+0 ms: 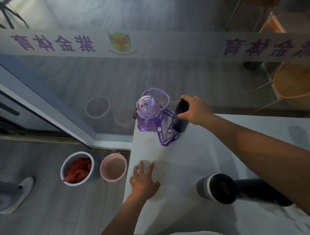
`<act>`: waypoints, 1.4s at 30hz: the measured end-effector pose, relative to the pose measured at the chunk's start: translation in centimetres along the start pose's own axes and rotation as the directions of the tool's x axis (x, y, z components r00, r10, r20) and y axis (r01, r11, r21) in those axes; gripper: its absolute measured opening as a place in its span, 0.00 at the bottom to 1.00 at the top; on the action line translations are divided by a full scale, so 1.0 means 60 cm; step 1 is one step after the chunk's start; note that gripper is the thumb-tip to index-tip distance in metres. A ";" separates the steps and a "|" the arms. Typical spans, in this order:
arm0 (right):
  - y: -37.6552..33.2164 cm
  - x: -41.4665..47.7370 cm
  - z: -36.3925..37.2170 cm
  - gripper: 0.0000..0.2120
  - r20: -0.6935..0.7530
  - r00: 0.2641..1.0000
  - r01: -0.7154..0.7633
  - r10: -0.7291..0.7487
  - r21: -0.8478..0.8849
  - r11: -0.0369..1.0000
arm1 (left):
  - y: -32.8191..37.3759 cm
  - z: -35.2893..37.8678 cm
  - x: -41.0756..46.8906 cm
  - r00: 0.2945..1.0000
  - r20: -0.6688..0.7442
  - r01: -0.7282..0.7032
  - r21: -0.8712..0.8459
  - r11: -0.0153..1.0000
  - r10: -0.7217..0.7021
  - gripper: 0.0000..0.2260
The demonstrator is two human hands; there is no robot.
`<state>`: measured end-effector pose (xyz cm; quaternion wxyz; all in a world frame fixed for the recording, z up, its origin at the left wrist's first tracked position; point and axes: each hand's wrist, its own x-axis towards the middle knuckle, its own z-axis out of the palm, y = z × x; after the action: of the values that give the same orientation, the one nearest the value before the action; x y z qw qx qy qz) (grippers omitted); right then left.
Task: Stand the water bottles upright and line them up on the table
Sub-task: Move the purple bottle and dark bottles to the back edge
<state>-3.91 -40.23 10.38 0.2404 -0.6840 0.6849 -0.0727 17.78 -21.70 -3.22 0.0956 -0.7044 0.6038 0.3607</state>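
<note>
A purple see-through bottle [147, 114] with a domed cartoon lid and a purple strap stands upright at the far left corner of the white table [214, 161]. Just right of it stands a slim dark bottle [181, 116], upright, with my right hand [196, 110] wrapped around its top. A larger dark bottle [224, 188] with a grey band lies on its side near the front of the table, under my right forearm. My left hand [144, 181] rests flat on the table's left part, fingers spread, holding nothing.
On the floor left of the table stand a white bin [77, 168] holding red material and a pink bin [113, 168]. A glass wall with a white lettered band runs behind the table. A foot in a grey shoe [17, 194] is at the left edge.
</note>
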 end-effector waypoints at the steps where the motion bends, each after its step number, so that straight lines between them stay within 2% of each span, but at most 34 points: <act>1: 0.000 -0.001 0.000 0.36 0.001 1.000 -0.004 0.004 -0.004 1.000 | 0.000 -0.002 -0.001 1.000 0.006 -0.002 -0.003 1.000 0.002 0.35; 7: -0.001 -0.003 0.000 0.37 0.013 0.999 -0.032 0.032 -0.004 0.999 | 0.000 -0.009 -0.003 0.999 0.028 -0.017 -0.009 1.000 0.018 0.35; 13: 0.002 -0.021 -0.020 0.44 0.041 0.997 -0.066 0.062 0.083 0.994 | 0.001 -0.023 -0.001 0.998 0.035 -0.051 0.005 0.999 0.051 0.35; 20: 0.034 -0.151 -0.070 0.32 -0.136 0.974 -0.131 0.183 0.325 0.937 | 0.033 -0.040 0.004 0.986 0.046 -0.158 -0.024 0.987 0.159 0.35; 24: 0.058 -0.277 -0.069 0.24 -0.120 0.969 -0.166 0.217 0.337 0.927 | 0.052 -0.027 0.006 0.977 0.057 -0.205 -0.038 0.978 0.207 0.35; 29: 0.085 -0.390 -0.017 0.34 0.159 0.981 -0.132 0.107 0.154 0.979 | 0.066 0.009 0.001 0.970 0.054 -0.240 0.023 0.971 0.238 0.37; 31: 0.096 -0.411 0.008 0.39 0.216 0.972 -0.106 0.092 0.058 0.993 | 0.070 0.021 -0.002 0.972 0.061 -0.229 0.051 0.972 0.226 0.37; 35: 0.112 -0.421 0.050 0.40 0.174 0.985 0.035 -0.012 -0.130 0.991 | 0.070 0.037 -0.008 0.979 0.052 -0.202 0.104 0.974 0.198 0.37; 38: 0.120 -0.413 0.058 0.36 0.137 0.988 0.089 -0.068 -0.150 0.985 | 0.070 0.044 -0.013 0.983 0.030 -0.183 0.143 0.973 0.180 0.36; 42: 0.128 -0.394 0.049 0.34 0.183 0.979 0.115 -0.093 -0.115 0.987 | 0.071 0.045 -0.014 0.989 0.022 -0.145 0.143 0.979 0.144 0.35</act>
<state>-10.79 -16.14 9.95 0.2529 -0.7364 0.6272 0.0188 12.80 -20.56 -3.35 0.1236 -0.6477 0.6773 0.3262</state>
